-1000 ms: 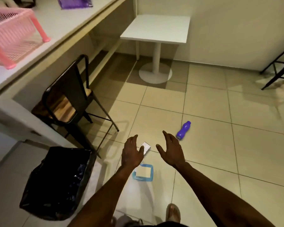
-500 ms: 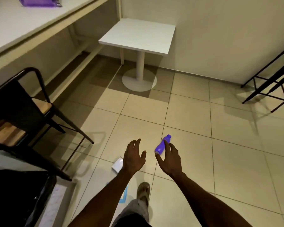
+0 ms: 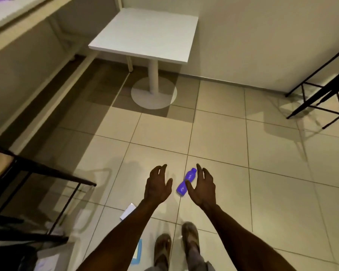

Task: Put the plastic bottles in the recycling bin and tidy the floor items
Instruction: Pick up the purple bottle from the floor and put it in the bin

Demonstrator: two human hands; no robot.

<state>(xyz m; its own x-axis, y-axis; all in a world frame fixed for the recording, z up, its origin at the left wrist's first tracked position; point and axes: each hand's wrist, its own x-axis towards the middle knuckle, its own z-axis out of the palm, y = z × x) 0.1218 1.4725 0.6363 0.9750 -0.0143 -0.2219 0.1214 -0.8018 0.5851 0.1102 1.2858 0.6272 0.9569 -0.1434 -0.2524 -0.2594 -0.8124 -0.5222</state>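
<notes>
A purple plastic bottle (image 3: pixel 186 181) lies on its side on the beige floor tiles, cap pointing away from me. My right hand (image 3: pixel 203 187) hovers over its right side with fingers spread and holds nothing. My left hand (image 3: pixel 158 184) is stretched out to the left of the bottle, fingers apart and empty. A white card (image 3: pixel 128 211) lies on the floor beside my left forearm. A blue-rimmed flat item (image 3: pixel 137 251) shows partly under that arm. A corner of the black bin bag (image 3: pixel 8 257) sits at the bottom left.
A white pedestal table (image 3: pixel 145 34) stands ahead against the wall. A black metal chair (image 3: pixel 24 169) with a wooden seat is at the left beside a long counter (image 3: pixel 18 26). Black frame legs (image 3: pixel 321 90) stand at the right. My sandalled feet (image 3: pixel 176 245) are below.
I have stepped forward: the bottle is now between and under my hands, the table is closer, and the bin bag and pink basket have slid out of view to the left.
</notes>
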